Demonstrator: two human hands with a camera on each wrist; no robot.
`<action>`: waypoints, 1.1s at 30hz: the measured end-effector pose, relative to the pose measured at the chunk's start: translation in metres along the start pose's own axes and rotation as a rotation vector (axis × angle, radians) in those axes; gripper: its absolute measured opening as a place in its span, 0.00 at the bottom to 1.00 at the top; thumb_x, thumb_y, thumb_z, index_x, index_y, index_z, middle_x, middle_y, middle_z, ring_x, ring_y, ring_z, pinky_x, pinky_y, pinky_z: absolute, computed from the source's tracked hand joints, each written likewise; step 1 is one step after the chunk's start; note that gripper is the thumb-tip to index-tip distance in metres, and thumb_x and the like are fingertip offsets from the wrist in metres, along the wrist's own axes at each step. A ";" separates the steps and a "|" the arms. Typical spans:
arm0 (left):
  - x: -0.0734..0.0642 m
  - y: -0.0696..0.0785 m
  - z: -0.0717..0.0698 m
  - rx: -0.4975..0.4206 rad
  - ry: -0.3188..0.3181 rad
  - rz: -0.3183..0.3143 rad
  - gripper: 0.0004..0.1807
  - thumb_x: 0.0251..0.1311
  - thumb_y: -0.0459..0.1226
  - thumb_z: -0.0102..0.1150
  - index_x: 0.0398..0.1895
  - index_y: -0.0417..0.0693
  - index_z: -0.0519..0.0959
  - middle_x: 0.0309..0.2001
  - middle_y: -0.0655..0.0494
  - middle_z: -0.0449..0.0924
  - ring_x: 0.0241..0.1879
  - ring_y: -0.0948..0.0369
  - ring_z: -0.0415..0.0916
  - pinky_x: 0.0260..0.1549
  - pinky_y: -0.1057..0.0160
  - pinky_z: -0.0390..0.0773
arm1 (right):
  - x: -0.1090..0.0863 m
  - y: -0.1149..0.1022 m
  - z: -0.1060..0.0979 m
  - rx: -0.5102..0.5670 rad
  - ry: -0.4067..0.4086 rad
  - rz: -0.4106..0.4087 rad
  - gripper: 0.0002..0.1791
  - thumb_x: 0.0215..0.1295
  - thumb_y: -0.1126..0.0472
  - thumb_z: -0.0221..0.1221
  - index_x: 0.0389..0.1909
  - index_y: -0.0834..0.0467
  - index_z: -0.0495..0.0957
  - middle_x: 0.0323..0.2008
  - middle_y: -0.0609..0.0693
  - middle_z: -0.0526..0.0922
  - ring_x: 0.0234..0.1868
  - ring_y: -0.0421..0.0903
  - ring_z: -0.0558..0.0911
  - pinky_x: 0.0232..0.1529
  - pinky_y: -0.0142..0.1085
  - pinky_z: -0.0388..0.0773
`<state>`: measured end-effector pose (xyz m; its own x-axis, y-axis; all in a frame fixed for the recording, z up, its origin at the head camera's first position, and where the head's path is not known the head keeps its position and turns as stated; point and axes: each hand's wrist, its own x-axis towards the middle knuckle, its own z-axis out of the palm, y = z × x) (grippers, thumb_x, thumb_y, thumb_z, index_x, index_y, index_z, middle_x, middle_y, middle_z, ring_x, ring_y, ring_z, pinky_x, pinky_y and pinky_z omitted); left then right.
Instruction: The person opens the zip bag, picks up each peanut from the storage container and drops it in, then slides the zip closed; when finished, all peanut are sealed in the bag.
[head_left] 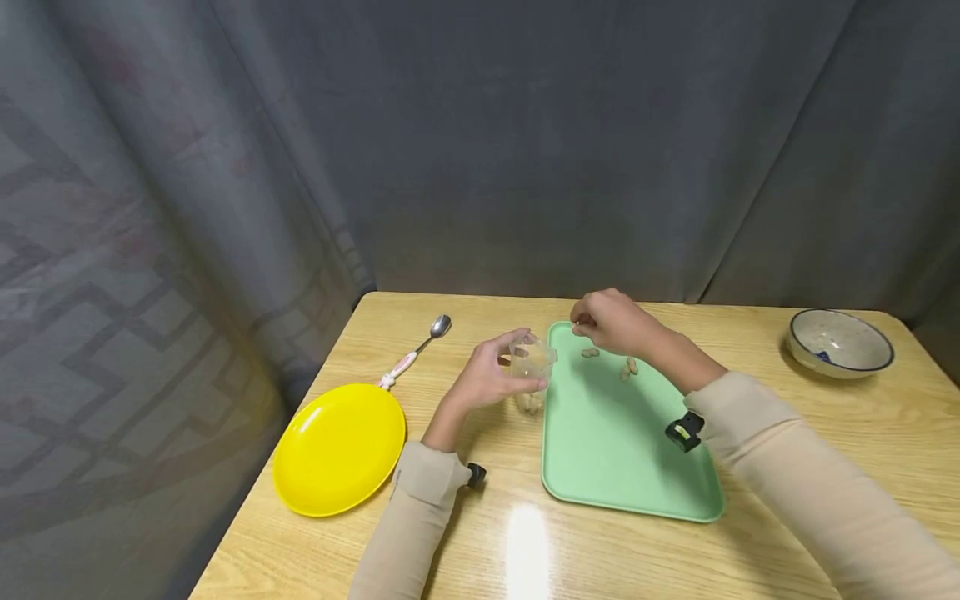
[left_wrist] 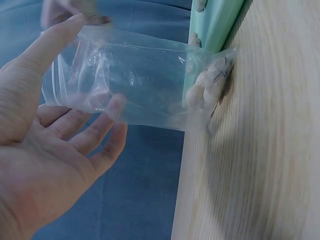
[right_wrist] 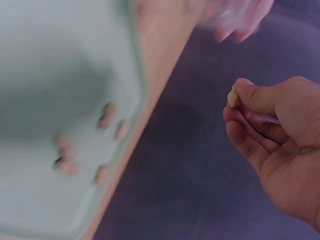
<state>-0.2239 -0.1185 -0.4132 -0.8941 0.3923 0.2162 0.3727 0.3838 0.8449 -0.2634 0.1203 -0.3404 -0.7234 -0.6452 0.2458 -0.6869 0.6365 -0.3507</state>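
Note:
My left hand (head_left: pixel 483 375) holds a clear plastic bag (left_wrist: pixel 145 75) upright by its top, the mouth spread between thumb and fingers. Several peanuts (left_wrist: pixel 205 87) lie in the bottom of the bag, which stands on the table beside the tray's left edge. Over the far end of the green tray (head_left: pixel 622 458), my right hand (head_left: pixel 615 323) pinches one peanut (right_wrist: pixel 233 97) between thumb and forefinger. Several loose peanuts (head_left: pixel 630 367) lie on the tray below, toward its far end; they look blurred in the right wrist view.
Left of the bag are a yellow plate (head_left: pixel 339 450) and a spoon (head_left: pixel 411 357) with a pink and white handle. A patterned bowl (head_left: pixel 840 343) stands at the far right of the wooden table (head_left: pixel 495 550). Grey curtains (head_left: pixel 540 150) hang close behind the table's back edge.

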 end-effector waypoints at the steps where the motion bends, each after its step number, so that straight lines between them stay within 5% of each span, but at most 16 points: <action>1: 0.000 0.000 0.000 0.003 -0.001 0.001 0.46 0.48 0.42 0.78 0.71 0.41 0.67 0.58 0.56 0.77 0.53 0.59 0.76 0.52 0.58 0.75 | 0.002 -0.007 0.000 0.005 0.008 -0.024 0.02 0.62 0.73 0.64 0.33 0.66 0.85 0.29 0.53 0.84 0.27 0.44 0.80 0.30 0.41 0.79; 11: 0.001 -0.001 0.003 0.027 -0.033 -0.016 0.46 0.50 0.44 0.77 0.72 0.45 0.66 0.64 0.56 0.73 0.53 0.62 0.75 0.51 0.60 0.75 | 0.013 -0.040 0.011 0.034 0.053 -0.210 0.03 0.61 0.73 0.65 0.34 0.65 0.85 0.29 0.51 0.84 0.25 0.40 0.78 0.27 0.35 0.78; 27: 0.004 0.000 0.003 0.019 -0.032 -0.006 0.45 0.49 0.44 0.78 0.71 0.46 0.68 0.62 0.57 0.75 0.52 0.62 0.76 0.51 0.58 0.76 | 0.013 -0.046 0.005 0.004 0.039 -0.177 0.05 0.59 0.72 0.67 0.37 0.65 0.85 0.32 0.53 0.83 0.31 0.46 0.82 0.32 0.38 0.80; 33: 0.005 0.000 0.005 -0.006 -0.025 0.001 0.44 0.49 0.43 0.78 0.70 0.42 0.68 0.59 0.59 0.77 0.52 0.61 0.76 0.51 0.58 0.76 | 0.006 -0.023 0.001 0.006 0.020 -0.065 0.06 0.61 0.72 0.66 0.39 0.67 0.84 0.34 0.55 0.84 0.32 0.47 0.83 0.35 0.42 0.81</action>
<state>-0.2272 -0.1126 -0.4141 -0.8873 0.4134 0.2045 0.3718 0.3788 0.8475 -0.2517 0.1009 -0.3318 -0.6787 -0.6766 0.2857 -0.7319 0.5909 -0.3393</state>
